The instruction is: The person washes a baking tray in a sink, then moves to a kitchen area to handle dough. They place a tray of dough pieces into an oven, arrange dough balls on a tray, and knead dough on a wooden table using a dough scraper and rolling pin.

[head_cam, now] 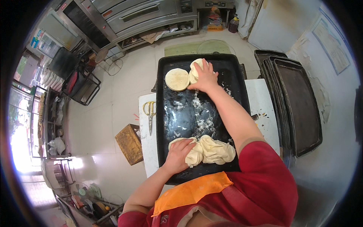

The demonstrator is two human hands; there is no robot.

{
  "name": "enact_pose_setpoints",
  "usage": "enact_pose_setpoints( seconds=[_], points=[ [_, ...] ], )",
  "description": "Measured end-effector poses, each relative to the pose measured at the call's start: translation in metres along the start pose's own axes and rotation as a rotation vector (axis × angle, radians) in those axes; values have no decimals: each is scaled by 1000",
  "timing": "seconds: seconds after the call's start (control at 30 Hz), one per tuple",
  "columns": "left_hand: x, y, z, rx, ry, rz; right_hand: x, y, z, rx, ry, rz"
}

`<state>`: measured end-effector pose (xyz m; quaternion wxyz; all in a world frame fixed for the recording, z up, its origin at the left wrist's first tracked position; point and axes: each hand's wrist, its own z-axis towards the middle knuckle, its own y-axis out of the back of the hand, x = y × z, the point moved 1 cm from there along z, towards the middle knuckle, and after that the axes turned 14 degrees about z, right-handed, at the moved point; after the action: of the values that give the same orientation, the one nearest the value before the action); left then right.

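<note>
My right hand is at the far side of a black baking tray, its spread fingers resting on a pale round of dough. A flat dough disc lies on the tray just left of it. At the near end, my left hand is over the left part of a heap of soft, folded dough pieces, touching them. Whether its fingers grip any dough cannot be told. The tray's middle bears white flaky residue. Gold-handled scissors lie on the white table to the left of the tray.
The tray rests on a white table with dark crumbs at its right. Several black trays lean by the right wall. A worn wooden stool is left of the table. A steel deck oven, a chair and shelving stand farther off.
</note>
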<state>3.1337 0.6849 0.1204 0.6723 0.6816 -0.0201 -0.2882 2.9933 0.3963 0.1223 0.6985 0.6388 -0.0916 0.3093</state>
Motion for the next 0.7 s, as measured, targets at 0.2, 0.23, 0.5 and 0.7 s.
enact_pose_setpoints(
  seconds=[0.2, 0.23, 0.5, 0.7],
  points=[
    [2, 1, -2, -23, -6, 3, -34, -11, 41, -86, -270, 564],
    [3, -1, -4, -34, 8, -13, -12, 7, 35, -108, -286, 667],
    [3, -1, -3, -24, -35, 24, 52, -58, 30, -2, 85, 197],
    [5, -12, -7, -123, -44, 10, 11, 37, -49, 253, -45, 926]
  ],
)
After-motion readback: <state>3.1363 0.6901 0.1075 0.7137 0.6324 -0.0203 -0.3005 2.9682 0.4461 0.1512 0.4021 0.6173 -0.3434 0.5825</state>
